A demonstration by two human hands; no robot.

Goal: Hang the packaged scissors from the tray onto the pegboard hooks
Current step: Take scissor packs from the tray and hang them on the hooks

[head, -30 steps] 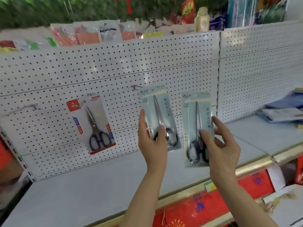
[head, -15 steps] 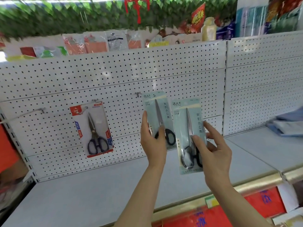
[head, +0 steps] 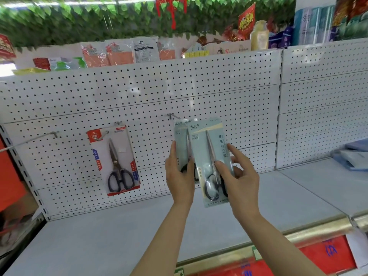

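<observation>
While hands (head: 180, 176) (head: 242, 180) grip packs (head: 211, 156), pegboard (head: 139, 100) behind (overlapping).

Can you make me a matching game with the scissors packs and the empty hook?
Things:
1. red-edged scissors pack
2. front pale blue pack
3. back pale blue pack
4. bare long hook

States:
A. held by the left hand
B. sticking out at the far left, nothing on it
C. hanging on the pegboard, untouched
D. held by the right hand

Pairs: 1-C, 2-D, 3-A, 4-B
</observation>
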